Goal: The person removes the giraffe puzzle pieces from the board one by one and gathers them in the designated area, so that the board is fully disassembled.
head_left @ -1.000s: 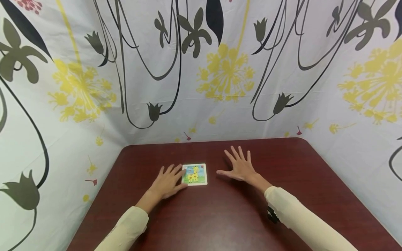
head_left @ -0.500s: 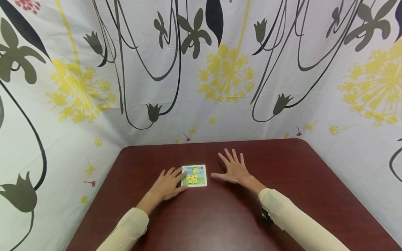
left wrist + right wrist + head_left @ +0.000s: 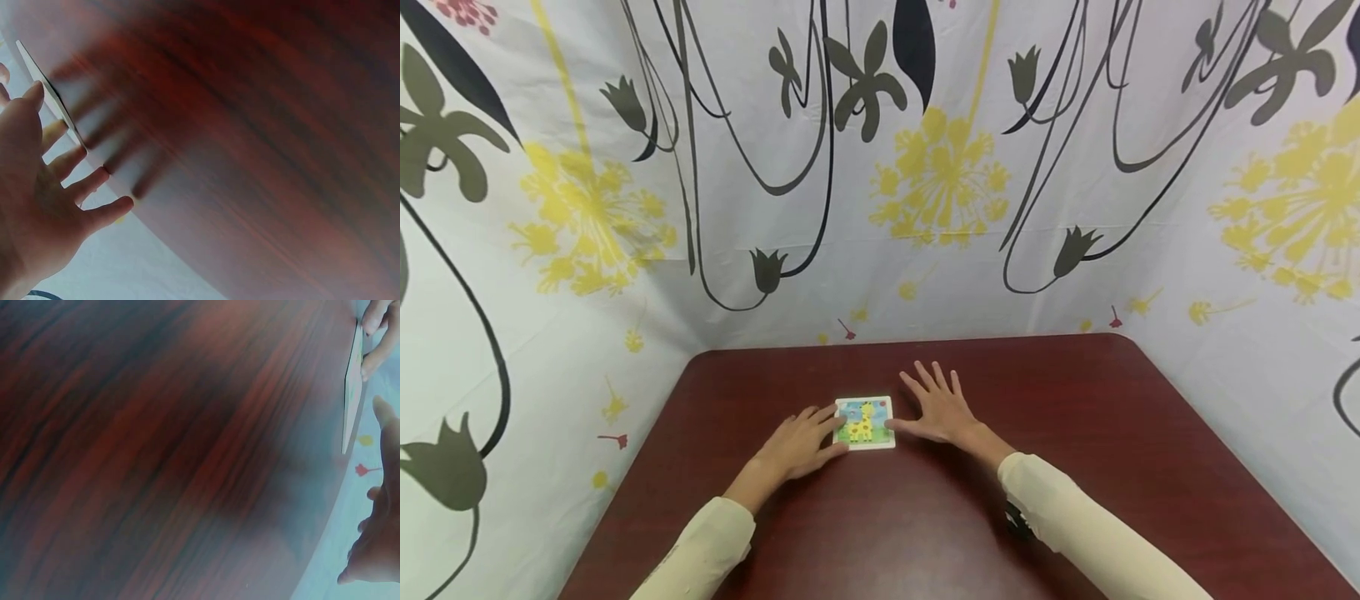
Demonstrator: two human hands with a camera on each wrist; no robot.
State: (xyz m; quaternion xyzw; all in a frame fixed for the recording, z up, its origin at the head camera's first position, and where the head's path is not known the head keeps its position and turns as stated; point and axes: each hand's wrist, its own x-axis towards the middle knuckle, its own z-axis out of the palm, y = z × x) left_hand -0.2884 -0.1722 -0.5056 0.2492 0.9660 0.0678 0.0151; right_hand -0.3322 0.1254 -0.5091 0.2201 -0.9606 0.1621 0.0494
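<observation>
- Flower-printed cloth (image 3: pixel 865 208), one: beyond the giraffe card (image 3: pixel 867 427) and to either side.
- Dark red table (image 3: pixel 850 525), one: beneath the card.
- Cream sleeves, two: right sleeve (image 3: pixel 1097 533) and left sleeve (image 3: pixel 700 542), both nearer the wearer than the card.
- Left hand (image 3: pixel 797 442): at the card's left edge, fingers spread, fingertips seemingly touching it.
- Right hand (image 3: pixel 942 414): at the card's right, fingers fanned, thumb tip by the edge; contact cannot be told. Hands apart.
- Giraffe card: flat, between the hands.
- Step, as judged: positioning hands about the card; next move seemingly calls for steady contact at both edges.
</observation>
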